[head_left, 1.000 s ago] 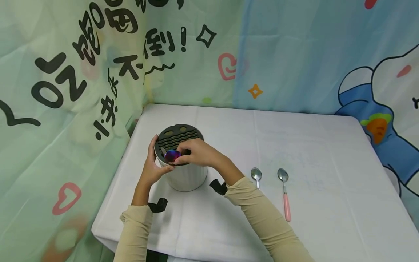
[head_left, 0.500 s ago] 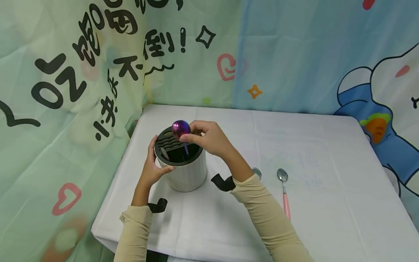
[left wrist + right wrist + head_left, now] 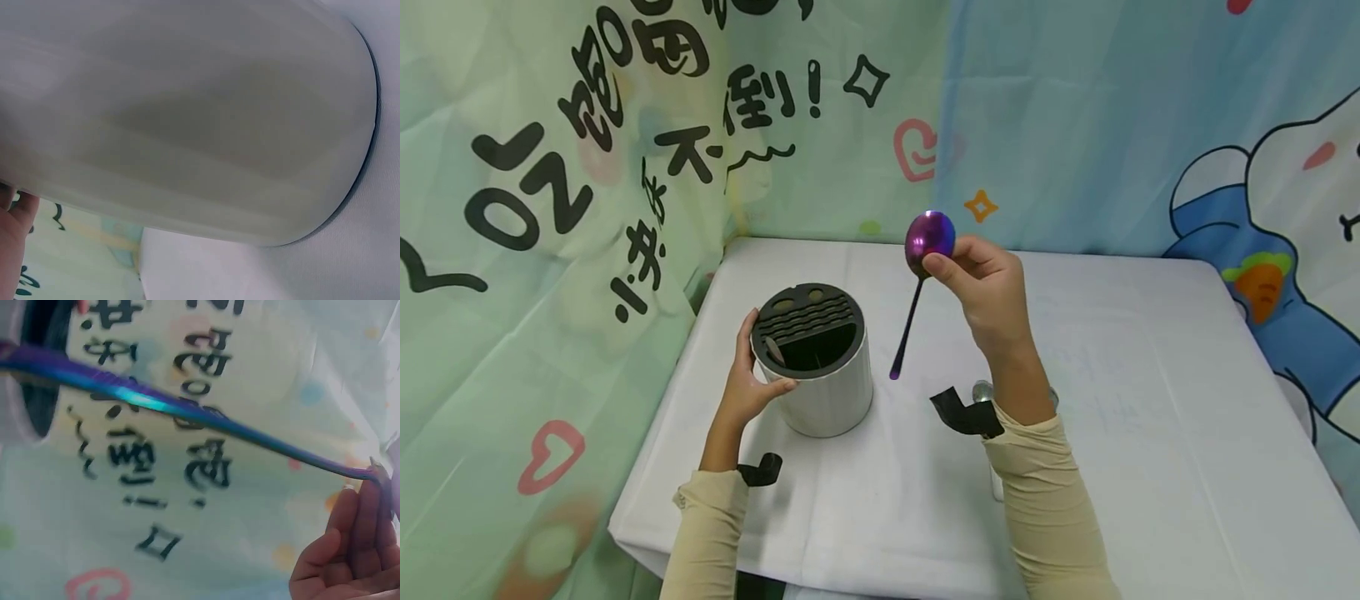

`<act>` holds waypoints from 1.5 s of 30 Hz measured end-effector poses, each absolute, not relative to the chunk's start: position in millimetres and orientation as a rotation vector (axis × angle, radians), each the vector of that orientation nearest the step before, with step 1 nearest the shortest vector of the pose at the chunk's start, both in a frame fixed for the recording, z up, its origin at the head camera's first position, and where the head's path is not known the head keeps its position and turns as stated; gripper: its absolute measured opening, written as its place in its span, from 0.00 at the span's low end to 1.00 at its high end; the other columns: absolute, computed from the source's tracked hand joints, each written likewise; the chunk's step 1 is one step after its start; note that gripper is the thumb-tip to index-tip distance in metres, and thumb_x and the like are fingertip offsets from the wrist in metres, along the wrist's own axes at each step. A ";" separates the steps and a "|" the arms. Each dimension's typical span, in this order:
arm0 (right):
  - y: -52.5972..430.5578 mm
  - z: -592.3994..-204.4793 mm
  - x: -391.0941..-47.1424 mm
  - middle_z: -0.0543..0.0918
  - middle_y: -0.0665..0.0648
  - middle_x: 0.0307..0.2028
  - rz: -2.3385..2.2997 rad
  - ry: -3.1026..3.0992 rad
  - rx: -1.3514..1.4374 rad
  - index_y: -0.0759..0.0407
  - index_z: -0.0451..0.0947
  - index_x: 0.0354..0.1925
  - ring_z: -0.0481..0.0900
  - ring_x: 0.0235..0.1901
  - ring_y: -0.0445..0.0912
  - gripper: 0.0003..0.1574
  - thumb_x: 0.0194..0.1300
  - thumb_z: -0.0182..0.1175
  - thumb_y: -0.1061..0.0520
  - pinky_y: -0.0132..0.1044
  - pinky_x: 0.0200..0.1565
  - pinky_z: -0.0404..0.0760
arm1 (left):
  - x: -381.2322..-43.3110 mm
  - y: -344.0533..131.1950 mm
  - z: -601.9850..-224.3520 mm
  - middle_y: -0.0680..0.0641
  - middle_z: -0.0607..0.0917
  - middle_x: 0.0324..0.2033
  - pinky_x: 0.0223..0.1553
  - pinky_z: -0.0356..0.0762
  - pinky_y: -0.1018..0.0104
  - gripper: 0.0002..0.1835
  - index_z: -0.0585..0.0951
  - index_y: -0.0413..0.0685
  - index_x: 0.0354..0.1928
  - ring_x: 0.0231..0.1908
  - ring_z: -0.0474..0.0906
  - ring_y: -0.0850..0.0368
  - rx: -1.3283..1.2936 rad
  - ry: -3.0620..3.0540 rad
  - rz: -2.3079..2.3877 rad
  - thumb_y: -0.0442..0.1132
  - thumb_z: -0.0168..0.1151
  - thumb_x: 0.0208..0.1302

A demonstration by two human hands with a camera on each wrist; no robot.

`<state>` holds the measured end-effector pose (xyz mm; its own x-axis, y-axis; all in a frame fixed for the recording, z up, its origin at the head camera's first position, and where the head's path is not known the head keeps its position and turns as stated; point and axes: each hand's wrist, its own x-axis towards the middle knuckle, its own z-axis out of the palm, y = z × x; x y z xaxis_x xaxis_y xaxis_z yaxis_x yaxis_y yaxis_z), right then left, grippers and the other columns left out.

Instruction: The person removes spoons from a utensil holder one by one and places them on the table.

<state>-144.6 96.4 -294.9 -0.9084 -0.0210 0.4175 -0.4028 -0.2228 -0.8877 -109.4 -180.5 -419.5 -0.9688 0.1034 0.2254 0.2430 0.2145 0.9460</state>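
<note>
A white ribbed utensil holder [image 3: 826,404] with a dark slotted lid [image 3: 808,321] stands on the table's left half. My left hand [image 3: 752,379] grips its side near the rim, thumb in front and fingers round the left. Up in the air to its right, my right hand [image 3: 1000,304] pinches a purple-blue metallic spoon [image 3: 929,237] by the bowl. The handle slants downward, clear of the holder. In the right wrist view the spoon's handle [image 3: 187,412] crosses the picture. The holder's wall [image 3: 237,125] fills most of the left wrist view.
A silver spoon [image 3: 982,392] lies by the right wrist, mostly covered by the sleeve. Another spoon's edge [image 3: 1055,398] shows beyond the forearm. White cloth covers the table [image 3: 1150,417]. Printed curtains [image 3: 1060,125] hang behind and at the left.
My right hand has drawn the purple spoon up out of the holder's large opening and carried it to the right. The left hand has stayed on the holder.
</note>
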 end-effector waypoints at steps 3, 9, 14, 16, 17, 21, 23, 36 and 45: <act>111.5 -315.6 -143.7 0.80 0.43 0.23 2.177 -1.939 0.272 0.48 0.78 0.23 0.74 0.28 0.38 0.07 0.53 0.66 0.54 0.28 0.41 0.75 | -109.2 -180.8 -420.6 0.35 0.46 0.69 0.66 0.38 0.39 0.71 0.42 0.38 0.70 0.70 0.39 0.40 -0.339 -2.353 -1.871 0.73 0.65 0.31; 127.0 -371.2 -143.1 0.79 0.39 0.21 2.107 -2.271 -0.165 0.49 0.75 0.24 0.72 0.32 0.39 0.11 0.57 0.63 0.48 0.33 0.41 0.69 | -109.8 -181.3 -420.3 0.35 0.46 0.69 0.66 0.39 0.39 0.72 0.42 0.37 0.70 0.70 0.38 0.41 -0.337 -2.358 -1.857 0.74 0.64 0.30; 126.8 -418.9 -145.0 0.78 0.39 0.18 2.085 -2.422 -0.393 0.54 0.74 0.24 0.75 0.27 0.36 0.14 0.57 0.63 0.47 0.32 0.39 0.71 | -110.5 -181.5 -421.1 0.35 0.46 0.69 0.66 0.39 0.39 0.72 0.42 0.38 0.70 0.70 0.39 0.41 -0.332 -2.361 -1.863 0.74 0.64 0.30; 124.6 -434.9 -146.2 0.77 0.39 0.16 2.072 -2.483 -0.457 0.56 0.74 0.24 0.75 0.24 0.36 0.15 0.58 0.62 0.48 0.33 0.37 0.72 | -111.0 -181.6 -421.6 0.36 0.46 0.69 0.66 0.39 0.40 0.72 0.42 0.39 0.70 0.70 0.39 0.41 -0.335 -2.360 -1.863 0.74 0.64 0.30; 123.8 -442.8 -146.9 0.77 0.40 0.15 2.055 -2.520 -0.473 0.57 0.74 0.24 0.76 0.22 0.36 0.15 0.58 0.62 0.49 0.33 0.35 0.72 | -111.2 -181.7 -422.0 0.36 0.47 0.69 0.66 0.39 0.40 0.72 0.42 0.38 0.70 0.70 0.39 0.41 -0.338 -2.357 -1.866 0.74 0.64 0.30; 118.2 -469.3 -146.8 0.75 0.42 0.13 1.975 -2.668 -0.541 0.61 0.75 0.22 0.74 0.19 0.37 0.16 0.58 0.62 0.51 0.31 0.29 0.71 | -111.1 -181.8 -422.1 0.35 0.47 0.69 0.66 0.39 0.40 0.71 0.42 0.39 0.70 0.70 0.39 0.41 -0.340 -2.355 -1.874 0.74 0.65 0.30; 114.8 -481.4 -146.1 0.75 0.43 0.13 1.921 -2.746 -0.545 0.61 0.76 0.21 0.72 0.19 0.38 0.17 0.58 0.62 0.50 0.30 0.26 0.70 | -110.8 -181.9 -421.9 0.35 0.47 0.69 0.66 0.39 0.40 0.72 0.42 0.38 0.70 0.70 0.39 0.41 -0.338 -2.356 -1.873 0.74 0.65 0.30; 100.5 -528.7 -146.1 0.71 0.46 0.10 1.528 -2.984 -0.553 0.58 0.71 0.13 0.66 0.12 0.37 0.23 0.56 0.62 0.47 0.26 0.18 0.64 | -109.3 -181.7 -420.9 0.35 0.47 0.69 0.66 0.38 0.40 0.72 0.42 0.39 0.70 0.70 0.39 0.41 -0.322 -2.361 -1.867 0.74 0.64 0.29; 111.3 -524.7 -140.7 0.74 0.48 0.13 1.397 -3.071 -0.513 0.60 0.75 0.17 0.67 0.17 0.40 0.25 0.58 0.59 0.43 0.28 0.21 0.63 | -111.3 -181.2 -420.1 0.35 0.47 0.69 0.66 0.38 0.40 0.72 0.43 0.37 0.70 0.70 0.39 0.41 -0.331 -2.361 -1.856 0.74 0.64 0.30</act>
<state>-140.7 111.3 -524.7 -0.9191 0.1562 -0.3617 0.3754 0.6264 -0.6832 -111.3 -181.2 -420.1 -0.9688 0.0971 0.2282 0.2446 0.2240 0.9434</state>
